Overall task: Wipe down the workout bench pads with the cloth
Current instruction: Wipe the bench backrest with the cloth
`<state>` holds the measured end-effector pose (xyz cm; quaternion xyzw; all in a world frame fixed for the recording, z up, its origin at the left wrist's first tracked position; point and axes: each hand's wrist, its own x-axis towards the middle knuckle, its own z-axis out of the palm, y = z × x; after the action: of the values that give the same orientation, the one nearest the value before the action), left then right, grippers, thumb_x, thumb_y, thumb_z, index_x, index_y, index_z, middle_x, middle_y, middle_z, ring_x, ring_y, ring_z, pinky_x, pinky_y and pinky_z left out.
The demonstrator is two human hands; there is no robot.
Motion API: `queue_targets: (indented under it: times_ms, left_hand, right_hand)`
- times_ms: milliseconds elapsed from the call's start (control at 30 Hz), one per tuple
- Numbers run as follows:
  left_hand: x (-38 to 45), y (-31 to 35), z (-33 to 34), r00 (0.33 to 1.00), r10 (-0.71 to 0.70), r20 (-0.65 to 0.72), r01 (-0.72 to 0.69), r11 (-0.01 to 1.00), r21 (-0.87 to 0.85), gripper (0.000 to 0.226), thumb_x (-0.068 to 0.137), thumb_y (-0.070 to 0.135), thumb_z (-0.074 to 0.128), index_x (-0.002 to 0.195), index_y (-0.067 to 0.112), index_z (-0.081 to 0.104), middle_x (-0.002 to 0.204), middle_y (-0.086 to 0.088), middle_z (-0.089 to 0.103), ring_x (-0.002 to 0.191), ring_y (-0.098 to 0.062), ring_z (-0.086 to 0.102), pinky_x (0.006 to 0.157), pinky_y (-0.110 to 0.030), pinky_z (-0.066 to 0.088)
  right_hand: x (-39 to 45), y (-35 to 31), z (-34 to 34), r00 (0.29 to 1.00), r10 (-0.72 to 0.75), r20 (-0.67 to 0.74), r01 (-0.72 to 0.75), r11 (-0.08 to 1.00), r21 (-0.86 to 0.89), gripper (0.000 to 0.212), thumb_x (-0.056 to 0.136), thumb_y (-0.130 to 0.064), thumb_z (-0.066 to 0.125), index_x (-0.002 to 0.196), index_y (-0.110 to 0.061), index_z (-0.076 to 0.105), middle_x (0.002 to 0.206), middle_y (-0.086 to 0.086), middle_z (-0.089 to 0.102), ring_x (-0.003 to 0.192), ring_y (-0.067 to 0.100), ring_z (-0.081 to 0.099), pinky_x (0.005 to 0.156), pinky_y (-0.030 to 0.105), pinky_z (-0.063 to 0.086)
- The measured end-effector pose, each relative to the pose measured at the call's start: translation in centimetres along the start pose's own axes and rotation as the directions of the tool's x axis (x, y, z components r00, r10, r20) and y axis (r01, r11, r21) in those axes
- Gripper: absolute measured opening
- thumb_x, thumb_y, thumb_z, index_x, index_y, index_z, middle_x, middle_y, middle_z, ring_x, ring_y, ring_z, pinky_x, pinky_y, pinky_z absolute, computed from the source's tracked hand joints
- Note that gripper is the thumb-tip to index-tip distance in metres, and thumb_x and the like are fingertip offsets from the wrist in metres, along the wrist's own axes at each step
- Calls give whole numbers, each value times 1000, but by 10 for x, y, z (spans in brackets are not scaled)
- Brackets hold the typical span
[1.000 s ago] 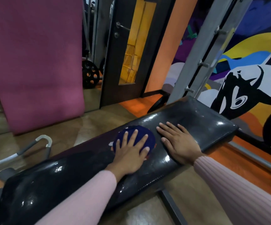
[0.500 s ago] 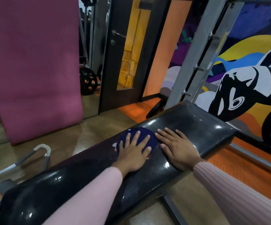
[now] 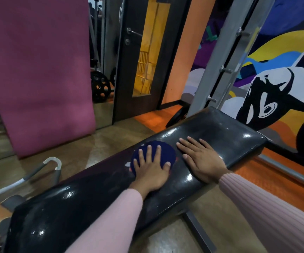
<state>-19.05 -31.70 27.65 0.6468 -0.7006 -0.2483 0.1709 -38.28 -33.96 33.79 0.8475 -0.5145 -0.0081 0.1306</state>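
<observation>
Cloth (image 3: 154, 152) sat under my left hand (image 3: 152, 172) on the black bench pad (image 3: 225, 132), a dark blue round of fabric lying about midway along the pad. From the head view, that hand lay flat on the cloth with fingers straight and a little spread, pressing down rather than gripping. My right hand (image 3: 201, 161) rested flat on the bare surface just beside the cloth, on the side toward the pad's far end, fingers straight and holding nothing.

Compared with the two pictures from the second before, little had changed. The cloth had crept only slightly along the pad toward its far end, and both hands kept the same flat pose and the same spacing from each other. Most of the apparent shift looked like my head moving, since the pink mat (image 3: 38, 70) and the dark door (image 3: 129, 57) beyond the pad slid in the frame as well.

I judged this to be a slow or paused stroke within the wiping, not a finished pass. The stretch of pad between the cloth and the far end was still to be covered, and the long near part of the pad showed dull streaks and glare, so I could not tell whether it had been wiped. The next stroke would call for steady downward pressure so the cloth slid with my palm instead of bunching.
</observation>
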Motion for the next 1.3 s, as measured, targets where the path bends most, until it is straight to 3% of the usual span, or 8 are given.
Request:
queue_targets:
  times_ms: [167,400,633,767,833,933,1100,1300]
  left_hand:
    - [-21,-28,2,993,-94,-68,96,995,26,60,97,54,12,149,35,-12,156,0,-23,141,-27,-25,114,-49,-11]
    - [-33,18,20,992,106,-74,-98,990,105,60,98,53,12,147,33,-16,155,-3,-25,139,-30,-28,112,-50,-13]
    - [-22,-24,7,992,-100,-76,102,994,29,60,97,55,10,149,35,-12,156,-2,-23,141,-29,-25,114,-50,-11]
    - [-61,13,32,989,84,-124,-70,991,112,74,78,60,-11,147,33,-16,155,-5,-25,139,-33,-27,110,-50,-14]
    - [-54,32,35,983,141,-120,-127,985,117,69,84,58,-6,147,33,-15,156,-5,-23,139,-32,-28,110,-49,-15]
    - [-26,28,23,987,134,-93,-128,990,62,59,97,54,13,149,35,-10,157,-1,-21,140,-28,-26,111,-49,-14]
    - [-35,-13,14,996,-40,-80,44,998,47,59,97,55,10,149,36,-11,157,-1,-22,141,-28,-25,114,-49,-11]
    - [-80,30,48,979,149,-139,-126,979,161,76,73,57,-16,145,34,-20,155,-4,-25,135,-30,-33,108,-47,-18]
  right_hand:
    - [1,0,0,1000,-3,-12,3,1000,0,55,98,-48,7,151,-36,17,158,-16,11,147,7,3,120,38,5]
    - [2,0,1,1000,-4,1,4,1000,-5,59,96,-50,2,151,-36,16,159,-16,10,147,6,1,120,36,4]
    - [1,-3,-3,1000,0,-5,0,1000,6,58,96,-50,3,151,-37,16,158,-17,10,147,6,2,120,36,4]
    - [0,-2,-2,1000,-7,-4,7,1000,10,61,95,-51,1,151,-35,18,158,-15,12,147,6,3,119,36,3]
    - [-1,-1,-2,1000,-7,10,7,1000,4,62,94,-51,-1,151,-35,17,158,-15,12,147,7,2,120,36,3]
    - [-1,-1,-2,1000,5,10,-5,1000,-3,63,94,-51,-2,151,-35,17,159,-15,12,147,6,2,119,36,3]
    - [0,-2,-1,1000,8,-5,-8,1000,-9,57,97,-48,2,151,-36,16,158,-16,11,147,7,2,120,36,4]
    - [-1,-1,-2,1000,0,-1,0,1000,3,59,96,-48,2,151,-35,18,158,-15,13,147,7,4,120,37,4]
